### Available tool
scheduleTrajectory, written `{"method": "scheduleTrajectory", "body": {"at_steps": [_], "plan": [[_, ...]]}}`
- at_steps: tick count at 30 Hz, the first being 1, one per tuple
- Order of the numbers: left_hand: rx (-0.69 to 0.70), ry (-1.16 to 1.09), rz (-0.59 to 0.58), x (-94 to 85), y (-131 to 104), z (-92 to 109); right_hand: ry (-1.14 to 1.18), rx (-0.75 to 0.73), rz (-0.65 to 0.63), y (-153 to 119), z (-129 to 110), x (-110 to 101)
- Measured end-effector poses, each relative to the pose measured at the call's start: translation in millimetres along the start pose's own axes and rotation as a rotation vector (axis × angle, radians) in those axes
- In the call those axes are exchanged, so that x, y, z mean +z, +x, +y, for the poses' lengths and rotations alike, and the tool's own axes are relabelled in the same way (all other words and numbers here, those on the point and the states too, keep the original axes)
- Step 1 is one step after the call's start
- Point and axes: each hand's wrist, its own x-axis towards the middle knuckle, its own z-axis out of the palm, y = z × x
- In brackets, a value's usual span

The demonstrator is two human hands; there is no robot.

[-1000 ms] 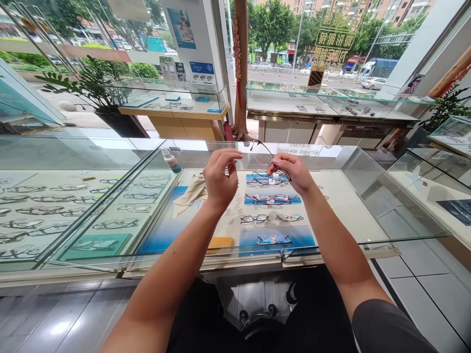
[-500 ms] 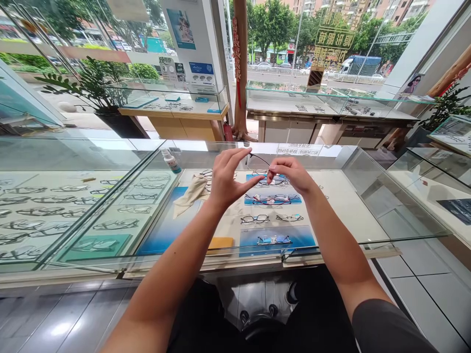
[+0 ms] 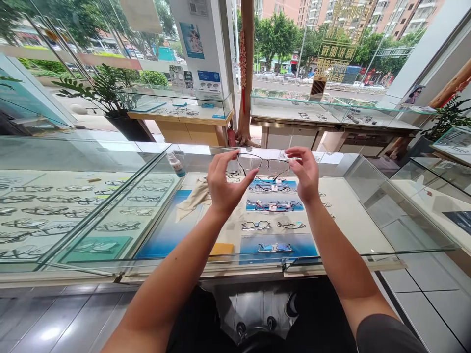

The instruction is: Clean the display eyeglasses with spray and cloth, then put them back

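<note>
A pair of thin dark-rimmed eyeglasses (image 3: 262, 159) is held up over the glass counter, with both lenses facing along my view and the temples unfolded. My left hand (image 3: 222, 184) grips the left end of the frame between thumb and fingers. At the right end, my right hand (image 3: 307, 176) holds the frame's corner with thumb and fingertips. Below them, inside the counter, lie several eyeglasses, some on blue cards (image 3: 309, 245). A beige cloth (image 3: 193, 198) lies crumpled to the left of my left hand.
A small spray bottle (image 3: 177, 164) stands on the counter (image 3: 353, 211) behind the cloth. A yellow-orange piece (image 3: 222, 249) lies near the front edge. Left display cases hold rows of eyeglasses and a green tray (image 3: 95, 249). More glass cases (image 3: 294, 110) line the window.
The eyeglasses have turned from edge-on to facing across my view. My right hand has moved right, to the frame's right end. The camera view has tilted slightly upward.
</note>
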Motion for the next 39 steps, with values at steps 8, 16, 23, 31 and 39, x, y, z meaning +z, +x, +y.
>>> {"method": "scheduleTrajectory", "body": {"at_steps": [8,16,23,31,39], "plan": [[-0.126,0.075,0.097,-2.7,1.7,-0.3,-0.313,-0.217,-0.062,-33.3,5.6,24.6],[-0.172,-0.055,0.043,0.9,-5.9,12.5,-0.131,0.129,-0.361,-46.9,34.4,57.1],[-0.195,-0.128,-0.025,4.9,-12.5,20.1,-0.067,0.175,-0.361,-46.9,43.3,56.4],[-0.277,-0.202,-0.022,8.1,-14.5,22.0,-0.027,0.233,-0.328,-47.9,43.9,58.5],[-0.313,-0.183,-0.065,7.7,-16.3,24.8,0.085,0.357,-0.311,-43.4,44.7,60.8]]}}
